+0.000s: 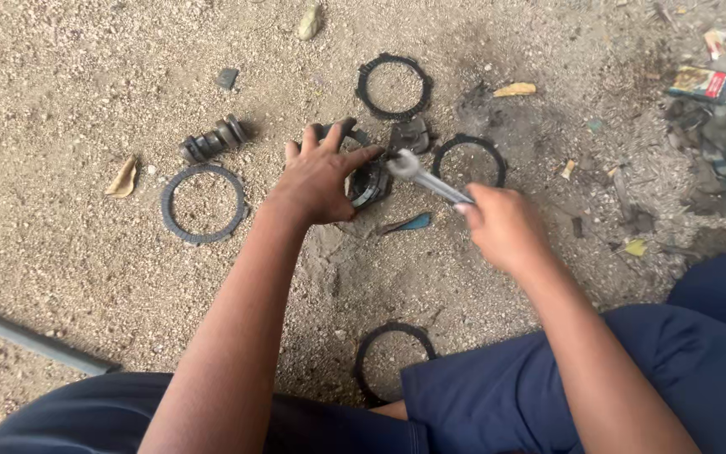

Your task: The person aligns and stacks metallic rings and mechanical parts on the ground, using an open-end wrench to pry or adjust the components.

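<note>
Left hand (323, 178): fingers spread over round metal part (369, 183). Right hand (502, 225): gripping wrench (423, 176), its head on part. Surrounding dirt (77, 84): toothed rings (202, 203), yellow leaf (123, 178).

Both bare forearms reach forward from the bottom edge and converge toward the middle of the view, above knees clad in dark blue. The left hand (319, 178) lies palm down with its fingers spread and curled over, thumb stretched out to the right, wrist nearly straight. The right hand (504, 223) is closed in a fist, knuckles up and wrist slightly bent, held just apart from the left.
</note>
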